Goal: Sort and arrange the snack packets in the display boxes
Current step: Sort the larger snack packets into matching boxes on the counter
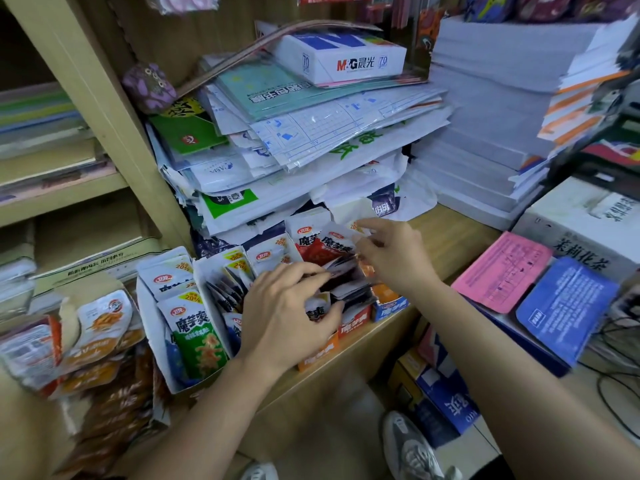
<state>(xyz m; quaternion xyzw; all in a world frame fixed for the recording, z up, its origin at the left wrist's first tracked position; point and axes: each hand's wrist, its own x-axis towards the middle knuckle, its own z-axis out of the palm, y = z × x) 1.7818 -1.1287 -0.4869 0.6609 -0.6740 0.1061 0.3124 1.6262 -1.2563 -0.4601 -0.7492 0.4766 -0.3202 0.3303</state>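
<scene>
A bundle of dark packets (346, 284) was clamped by the left hand (287, 313), with the fingers curled over the top edges and the thumb pressed against the front. The bundle was held low inside the display boxes (353, 327) lined up along the counter edge (374, 344). The right hand (391, 254) was held at the upright red packets (329, 245) just behind, forefinger and thumb stretched toward a top corner. Whether that corner was actually pinched could not be told through the motion blur.

To the left, a green packet (201, 351) was stood in a torn white box (152, 341), and loose orange packets (104, 327) were heaped beside it.

Trouble was judged most likely from the boxes' position: they were set at the very lip of the counter, so a forward shove from the left hand could tip one off. The packets were crammed tight, so one pulled out could drag its neighbours with it. The slumped paper stack (311, 140) directly behind could be knocked loose by the right hand.

Much was hidden. The packets beneath the left palm were covered, and the dividers between compartments could not be traced, so it could not be said which box held the dark bundle. The print on the dark packets was smeared, and the orange heap was blurred and cut off at the frame's edge.
</scene>
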